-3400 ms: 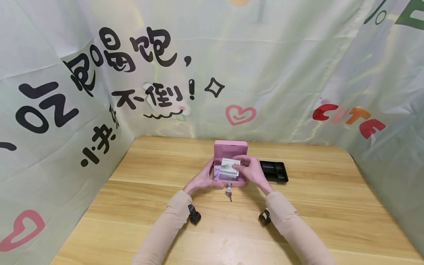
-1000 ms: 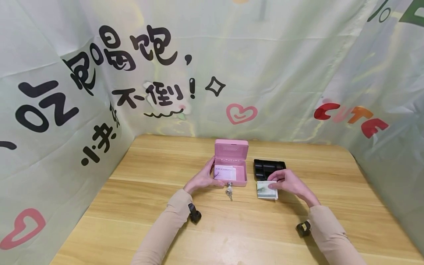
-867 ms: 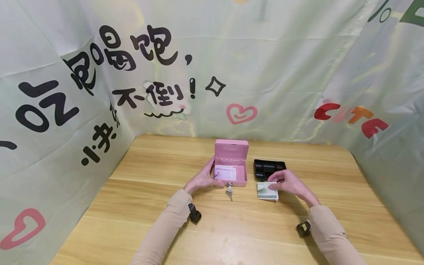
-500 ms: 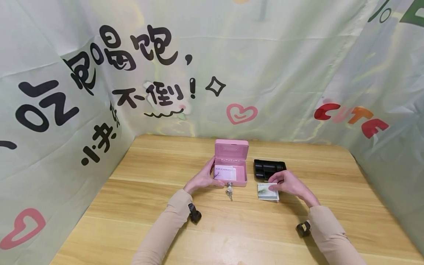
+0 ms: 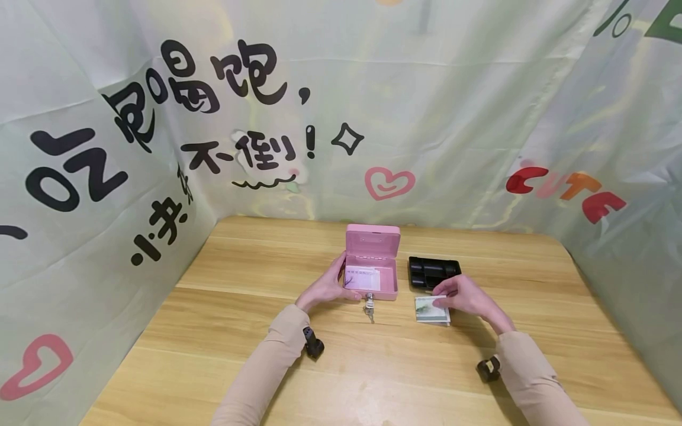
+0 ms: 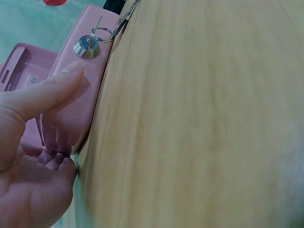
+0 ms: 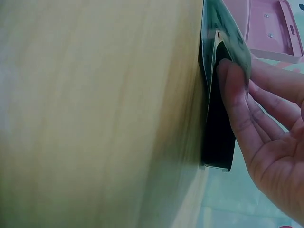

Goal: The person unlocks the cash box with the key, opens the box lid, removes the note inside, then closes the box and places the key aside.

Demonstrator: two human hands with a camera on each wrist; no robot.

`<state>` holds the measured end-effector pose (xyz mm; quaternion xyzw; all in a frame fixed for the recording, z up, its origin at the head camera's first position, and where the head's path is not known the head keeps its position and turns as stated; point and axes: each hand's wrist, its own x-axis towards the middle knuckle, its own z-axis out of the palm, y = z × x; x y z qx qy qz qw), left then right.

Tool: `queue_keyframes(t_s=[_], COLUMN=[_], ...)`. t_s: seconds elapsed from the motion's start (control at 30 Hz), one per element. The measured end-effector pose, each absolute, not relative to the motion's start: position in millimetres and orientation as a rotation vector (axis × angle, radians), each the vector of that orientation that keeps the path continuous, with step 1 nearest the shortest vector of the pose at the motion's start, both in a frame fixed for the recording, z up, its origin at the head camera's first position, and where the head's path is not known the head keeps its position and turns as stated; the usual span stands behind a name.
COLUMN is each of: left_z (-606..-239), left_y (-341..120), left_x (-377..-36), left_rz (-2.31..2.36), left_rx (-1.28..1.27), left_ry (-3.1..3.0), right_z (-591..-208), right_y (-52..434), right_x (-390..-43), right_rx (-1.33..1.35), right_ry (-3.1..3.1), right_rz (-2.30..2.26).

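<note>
A pink cash box (image 5: 388,273) stands with its lid raised at the back of the table. Gripping its left side is my left hand (image 5: 324,290); in the left wrist view the thumb (image 6: 59,91) lies along the front wall beside the lock (image 6: 86,46). My right hand (image 5: 466,294) pinches folded green-and-white banknotes (image 5: 428,310) between thumb and fingers. They are low over the table, in front of the black tray. The right wrist view shows the fold of the banknotes (image 7: 228,35) from the side. Purplish paper notes (image 5: 363,278) lie inside the box, at its left.
Keys on a ring (image 5: 369,308) hang from the box's lock. A black compartment tray (image 5: 434,267) sits right of the box, partly behind my right hand. Printed cloth walls (image 5: 453,118) enclose the wooden table (image 5: 373,367) at the back and sides.
Over 3 s ago the right hand held the banknotes above the box; they moved right, out to the table before the tray. In the last second they sank slightly. The left hand stayed put.
</note>
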<state>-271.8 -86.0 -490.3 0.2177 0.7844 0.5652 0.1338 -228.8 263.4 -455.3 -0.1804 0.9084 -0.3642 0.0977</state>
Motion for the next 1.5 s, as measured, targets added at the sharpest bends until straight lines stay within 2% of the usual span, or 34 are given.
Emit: queue_keyframes(t_s=[0.23, 0.5, 0.83, 1.5], left_z=[-490, -491, -491, -490], left_y=[-86, -86, -86, -86], left_x=[-273, -273, -273, -273], left_rz=[1.638, 1.637, 1.631, 1.623], left_rx=[0.655, 0.64, 0.605, 0.626], left_ry=[2.281, 2.283, 2.286, 2.289], right_z=[-457, -453, -451, -442], right_y=[269, 265, 270, 266], right_x=[-230, -230, -230, -230], right_rx=[-0.629, -0.501, -0.673, -0.498], right_ry=[2.732, 2.759, 2.724, 2.911], right_rz=[-1.102, -1.05, -1.137, -1.051])
